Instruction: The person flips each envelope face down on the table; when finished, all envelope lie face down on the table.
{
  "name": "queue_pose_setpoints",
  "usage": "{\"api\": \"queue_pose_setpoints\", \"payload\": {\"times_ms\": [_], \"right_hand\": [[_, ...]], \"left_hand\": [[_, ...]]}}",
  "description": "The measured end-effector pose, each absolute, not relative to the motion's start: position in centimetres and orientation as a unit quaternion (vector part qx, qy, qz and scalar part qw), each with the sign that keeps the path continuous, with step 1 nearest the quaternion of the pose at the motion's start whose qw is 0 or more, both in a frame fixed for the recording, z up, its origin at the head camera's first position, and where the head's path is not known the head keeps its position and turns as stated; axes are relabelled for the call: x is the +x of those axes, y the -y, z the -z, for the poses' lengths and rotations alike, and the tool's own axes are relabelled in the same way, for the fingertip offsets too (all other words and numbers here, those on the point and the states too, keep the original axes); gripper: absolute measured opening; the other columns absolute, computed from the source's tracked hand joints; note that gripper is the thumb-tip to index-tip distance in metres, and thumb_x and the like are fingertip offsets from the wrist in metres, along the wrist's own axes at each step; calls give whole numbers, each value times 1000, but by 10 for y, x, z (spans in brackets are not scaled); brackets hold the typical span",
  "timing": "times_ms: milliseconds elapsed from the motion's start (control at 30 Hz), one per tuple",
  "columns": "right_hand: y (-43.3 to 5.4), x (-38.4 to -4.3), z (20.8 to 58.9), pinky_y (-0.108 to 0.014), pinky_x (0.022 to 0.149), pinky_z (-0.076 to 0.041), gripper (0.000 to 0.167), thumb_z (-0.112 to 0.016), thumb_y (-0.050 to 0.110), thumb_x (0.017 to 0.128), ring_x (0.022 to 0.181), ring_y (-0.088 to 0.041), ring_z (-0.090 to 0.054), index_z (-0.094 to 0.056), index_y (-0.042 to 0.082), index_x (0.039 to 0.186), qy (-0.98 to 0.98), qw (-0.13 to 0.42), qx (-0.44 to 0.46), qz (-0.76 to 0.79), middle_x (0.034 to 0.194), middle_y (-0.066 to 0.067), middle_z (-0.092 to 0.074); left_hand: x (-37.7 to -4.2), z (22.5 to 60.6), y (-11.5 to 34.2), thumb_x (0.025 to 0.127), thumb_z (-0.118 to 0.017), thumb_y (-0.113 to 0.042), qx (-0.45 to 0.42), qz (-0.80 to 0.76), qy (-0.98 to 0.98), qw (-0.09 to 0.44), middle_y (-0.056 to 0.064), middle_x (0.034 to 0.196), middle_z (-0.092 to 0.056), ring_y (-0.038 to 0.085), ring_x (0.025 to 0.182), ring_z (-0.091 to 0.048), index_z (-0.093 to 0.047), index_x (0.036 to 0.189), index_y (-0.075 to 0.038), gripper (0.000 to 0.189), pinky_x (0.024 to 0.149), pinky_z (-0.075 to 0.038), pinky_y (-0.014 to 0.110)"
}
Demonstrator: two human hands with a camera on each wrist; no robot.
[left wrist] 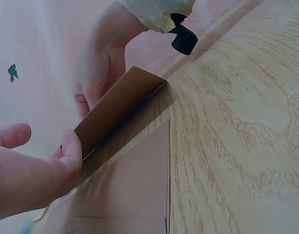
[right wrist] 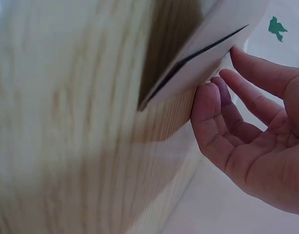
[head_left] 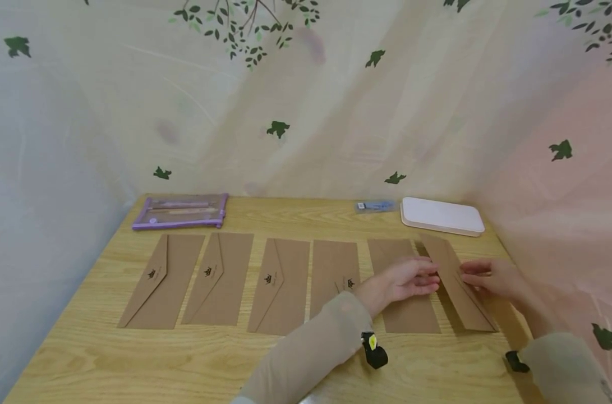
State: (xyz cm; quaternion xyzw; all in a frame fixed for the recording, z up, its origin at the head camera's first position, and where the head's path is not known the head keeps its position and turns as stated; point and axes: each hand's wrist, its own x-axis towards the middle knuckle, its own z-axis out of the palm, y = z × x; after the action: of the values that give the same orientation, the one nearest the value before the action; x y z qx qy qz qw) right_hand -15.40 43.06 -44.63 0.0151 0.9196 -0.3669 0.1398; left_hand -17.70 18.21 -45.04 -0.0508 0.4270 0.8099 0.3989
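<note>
A brown kraft envelope [head_left: 457, 283] stands tilted at the right end of a row, its left long edge raised off the table. My left hand [head_left: 404, 279] touches that raised edge with its fingers, and in the left wrist view the thumb [left wrist: 13, 135] stays apart from the paper. At the opposite edge, my right hand [head_left: 497, 280] pinches the envelope lightly, its thumb [right wrist: 261, 72] against the flap side and fingers curled beside the edge. Beneath my left hand lies another envelope [head_left: 412, 317], flat on the table.
Several more envelopes [head_left: 283, 286] lie in a row to the left, most showing a crown print. Along the back are a purple-edged pencil pouch [head_left: 182, 212], a small clear packet [head_left: 376, 206] and a white case [head_left: 442, 215]. Patterned curtains [head_left: 306, 112] surround the wooden table [head_left: 109, 365].
</note>
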Motion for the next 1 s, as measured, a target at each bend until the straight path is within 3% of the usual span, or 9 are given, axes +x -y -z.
{"api": "queue_pose_setpoints", "payload": {"times_ms": [133,300,600,733,1000], "right_hand": [[-427,-150,444,-29,73,-60,53,-68,24,100,94,-10,-64,-55,-15,133,-919,153,1,364,127,-32,-62],[-424,-149,441,-30,77,-60,56,-66,26,101,97,-9,-64,-53,-15,137,-906,171,-3,387,132,-33,-58],[-425,-150,439,-34,82,-60,55,-54,22,107,98,-7,-66,-42,-18,142,-863,209,-15,460,134,-33,-57],[-424,-149,436,-37,84,-60,56,-42,24,111,102,-11,-66,-37,-22,142,-840,230,-27,490,135,-32,-56],[-421,-146,432,-42,88,-59,62,-31,35,113,115,-27,-62,-37,-18,145,-824,237,-17,514,143,-35,-45]], "left_hand": [[-177,452,-183,101,-58,-6,-47,-814,-413,406,11,105,-61,31,104,-65,-58,128,0,28,106,-48,50],[-177,453,-183,104,-53,-8,-43,-816,-405,411,15,111,-62,42,120,-60,-56,133,-2,30,107,-46,53],[-179,452,-181,106,-50,-11,-32,-811,-410,416,13,113,-63,43,123,-58,-55,136,-4,32,107,-45,54],[-178,451,-182,106,-50,-11,-24,-808,-408,424,13,115,-64,44,124,-58,-54,138,-5,33,108,-44,55],[-175,455,-181,107,-46,-12,1,-801,-405,440,14,119,-65,44,127,-56,-55,139,-8,33,110,-42,56]]}}
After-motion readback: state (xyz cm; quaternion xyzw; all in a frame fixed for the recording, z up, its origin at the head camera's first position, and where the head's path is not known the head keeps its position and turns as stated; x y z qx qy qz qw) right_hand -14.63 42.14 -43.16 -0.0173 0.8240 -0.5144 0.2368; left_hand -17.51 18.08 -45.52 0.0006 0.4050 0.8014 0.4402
